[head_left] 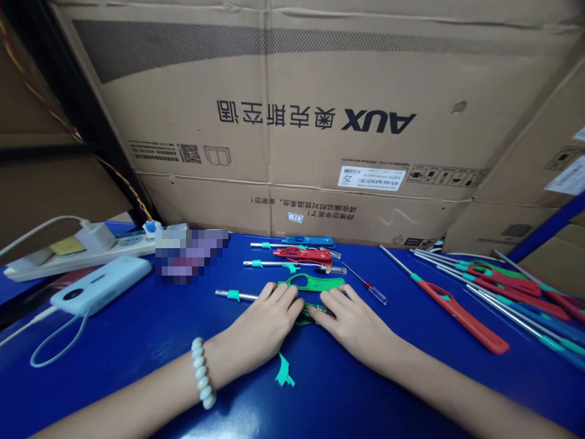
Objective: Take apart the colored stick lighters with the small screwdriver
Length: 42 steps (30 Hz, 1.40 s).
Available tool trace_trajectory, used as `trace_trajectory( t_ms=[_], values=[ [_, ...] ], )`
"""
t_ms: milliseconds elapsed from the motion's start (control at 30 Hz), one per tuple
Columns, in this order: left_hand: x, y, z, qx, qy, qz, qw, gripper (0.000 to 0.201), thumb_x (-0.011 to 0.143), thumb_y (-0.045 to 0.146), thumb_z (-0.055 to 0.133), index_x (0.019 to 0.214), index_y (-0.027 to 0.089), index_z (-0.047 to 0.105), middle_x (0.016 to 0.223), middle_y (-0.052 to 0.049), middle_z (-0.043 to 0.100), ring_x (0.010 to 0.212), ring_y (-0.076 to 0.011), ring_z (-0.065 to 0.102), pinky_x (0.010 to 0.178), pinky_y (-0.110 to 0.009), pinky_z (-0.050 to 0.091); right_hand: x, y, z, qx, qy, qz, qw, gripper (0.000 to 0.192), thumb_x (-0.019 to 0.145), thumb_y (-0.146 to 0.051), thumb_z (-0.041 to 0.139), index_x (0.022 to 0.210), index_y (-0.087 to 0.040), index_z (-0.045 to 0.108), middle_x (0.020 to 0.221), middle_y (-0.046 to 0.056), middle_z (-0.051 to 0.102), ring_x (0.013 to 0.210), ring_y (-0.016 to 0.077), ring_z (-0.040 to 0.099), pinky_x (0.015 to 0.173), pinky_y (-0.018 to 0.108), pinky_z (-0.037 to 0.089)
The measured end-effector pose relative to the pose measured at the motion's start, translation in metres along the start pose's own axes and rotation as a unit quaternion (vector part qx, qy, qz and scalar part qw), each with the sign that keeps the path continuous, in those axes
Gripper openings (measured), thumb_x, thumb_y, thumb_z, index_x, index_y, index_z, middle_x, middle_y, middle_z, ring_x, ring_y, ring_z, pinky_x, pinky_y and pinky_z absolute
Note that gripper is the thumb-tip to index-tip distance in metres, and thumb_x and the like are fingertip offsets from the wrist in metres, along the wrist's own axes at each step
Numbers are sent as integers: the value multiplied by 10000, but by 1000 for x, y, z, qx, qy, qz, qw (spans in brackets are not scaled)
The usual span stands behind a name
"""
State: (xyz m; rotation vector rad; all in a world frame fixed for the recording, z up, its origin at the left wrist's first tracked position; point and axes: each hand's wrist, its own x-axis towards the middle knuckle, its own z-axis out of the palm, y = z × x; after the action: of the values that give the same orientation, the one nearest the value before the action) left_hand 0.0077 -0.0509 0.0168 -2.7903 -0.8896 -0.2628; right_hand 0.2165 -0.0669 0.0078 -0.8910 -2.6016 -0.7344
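Note:
My left hand (270,312) and my right hand (351,317) are close together over the blue table. Their fingers are closed on a green lighter casing half (302,322), partly hidden under them, with small dark parts inside. Just beyond the fingertips lies a green lighter shell (315,283) with a finger loop. A metal lighter tube (222,294) with a turquoise collar sticks out left of my left hand. Nearer to me, a turquoise trigger piece (284,372) lies loose on the table.
Behind are a red opened lighter (308,256) and a blue one (308,241). A screwdriver (375,292) lies to the right, with finished-looking long lighters (461,317) beyond. At left sit a power bank (103,283) and a power strip (50,259). A large cardboard box (297,73) closes the back.

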Motion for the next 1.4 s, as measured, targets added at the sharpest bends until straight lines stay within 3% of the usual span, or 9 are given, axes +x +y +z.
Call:
trace_trajectory(
  t_ms=[467, 733, 1100, 1400],
  values=[
    [-1, -3, -4, -84, -14, -31, 996, 340, 788, 7, 411, 1061, 157, 547, 1036, -90, 519, 968, -257, 458, 860, -419, 374, -2, 6, -4, 42, -54, 16, 998, 205, 894, -76, 377, 885, -151, 567, 818, 66, 525, 777, 203, 457, 789, 356, 337],
    [-3, -5, -5, -166, 4, -59, 984, 250, 818, 28, 439, 994, 170, 546, 1059, -62, 491, 938, -225, 473, 843, -389, 393, -5, 3, -4, 103, -8, 24, 994, 198, 922, -250, 431, 849, -147, 584, 854, 78, 549, 797, 202, 453, 792, 379, 348],
    [-1, -10, 0, -210, 25, -73, 975, 190, 858, 25, 461, 950, 173, 535, 948, -35, 564, 872, -203, 496, 812, -351, 400, -6, -3, 2, 101, 60, 40, 992, 198, 924, -127, 429, 821, -128, 599, 795, 64, 575, 752, 175, 483, 709, 326, 366],
    [0, -13, 8, -244, 47, -70, 966, 193, 926, 55, 420, 929, 175, 571, 926, -26, 599, 848, -179, 529, 806, -319, 393, -5, -3, 6, 132, 46, 83, 987, 210, 938, -155, 421, 823, -141, 597, 805, 64, 565, 743, 176, 488, 677, 312, 358]
  ],
)
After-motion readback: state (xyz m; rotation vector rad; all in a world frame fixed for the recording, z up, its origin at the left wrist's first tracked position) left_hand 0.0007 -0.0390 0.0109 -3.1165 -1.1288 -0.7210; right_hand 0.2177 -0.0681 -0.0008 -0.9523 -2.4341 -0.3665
